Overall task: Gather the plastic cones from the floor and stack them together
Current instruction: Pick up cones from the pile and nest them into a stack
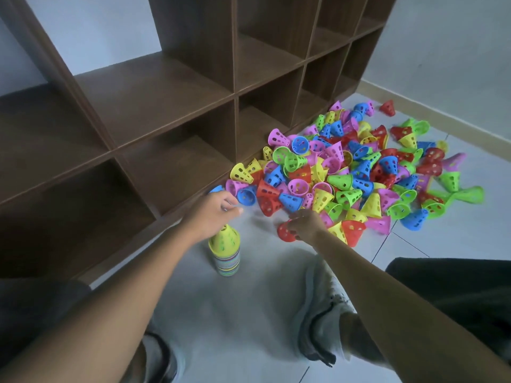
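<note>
Plastic cones [345,172] lie in a many-coloured heap on the tiled floor [249,313] beside the wooden cubby shelf [166,111], while a stack of cones [225,251], yellow on top, stands upright near the person's knees. Gathering is under way, with most of the heap left. The right hand [307,223] grips a red cone [286,232] at the heap's near edge; the left hand [214,207] reaches, fingers loosely curled, toward a blue cone [246,196], though whether it holds anything cannot be told. Next, the red cone wants carrying, wide end down, onto the stack. The left forearm crosses above the stack and could hinder that.
</note>
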The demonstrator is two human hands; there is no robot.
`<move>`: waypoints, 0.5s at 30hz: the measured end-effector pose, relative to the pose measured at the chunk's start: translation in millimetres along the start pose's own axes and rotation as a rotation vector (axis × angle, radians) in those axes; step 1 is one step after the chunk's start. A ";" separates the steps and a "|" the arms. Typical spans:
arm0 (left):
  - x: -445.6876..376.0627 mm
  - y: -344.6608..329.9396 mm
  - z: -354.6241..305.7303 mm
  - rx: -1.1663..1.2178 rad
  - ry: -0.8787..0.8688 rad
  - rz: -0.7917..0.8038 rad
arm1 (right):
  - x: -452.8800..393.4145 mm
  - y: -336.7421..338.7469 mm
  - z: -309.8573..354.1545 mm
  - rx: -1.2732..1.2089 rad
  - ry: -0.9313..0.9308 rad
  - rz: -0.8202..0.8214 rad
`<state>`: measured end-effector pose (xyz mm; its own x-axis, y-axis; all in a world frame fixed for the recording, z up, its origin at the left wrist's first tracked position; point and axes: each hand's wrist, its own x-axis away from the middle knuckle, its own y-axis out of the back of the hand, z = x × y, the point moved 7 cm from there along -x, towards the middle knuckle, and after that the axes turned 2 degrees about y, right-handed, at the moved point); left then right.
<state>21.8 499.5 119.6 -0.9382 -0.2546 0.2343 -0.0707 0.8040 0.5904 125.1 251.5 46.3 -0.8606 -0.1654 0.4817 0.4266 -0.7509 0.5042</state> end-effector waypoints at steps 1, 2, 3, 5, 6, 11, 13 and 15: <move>-4.5 -0.2 1.3 0.015 0.004 0.007 | -3.7 0.9 -5.6 0.022 -0.018 -0.010; -9.5 0.1 4.6 0.027 0.014 0.012 | -7.8 0.9 -8.9 0.055 -0.012 -0.009; -15.6 0.2 10.1 0.033 0.027 0.013 | -13.0 -0.5 -12.2 0.095 0.001 -0.002; -30.9 1.1 24.4 0.029 0.058 0.008 | -17.5 -0.5 -13.3 0.127 0.052 -0.032; -39.6 1.8 32.8 0.023 0.072 0.003 | -19.9 -1.2 -15.6 0.134 0.073 -0.053; -80.4 -1.1 75.8 -0.002 0.162 -0.040 | -39.2 -7.7 -37.2 0.314 0.125 -0.087; -93.4 -3.3 93.5 -0.034 0.182 -0.053 | -46.4 -14.1 -43.9 0.353 0.135 -0.065; -103.7 -5.1 108.4 -0.072 0.195 -0.062 | -52.0 -20.2 -47.2 0.390 0.136 -0.032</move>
<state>82.7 580.0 8.6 -0.8493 -0.4070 0.3363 -0.0955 0.7449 0.6603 148.0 245.1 -22.8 -0.8927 -0.2489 0.3756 0.4503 -0.4630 0.7635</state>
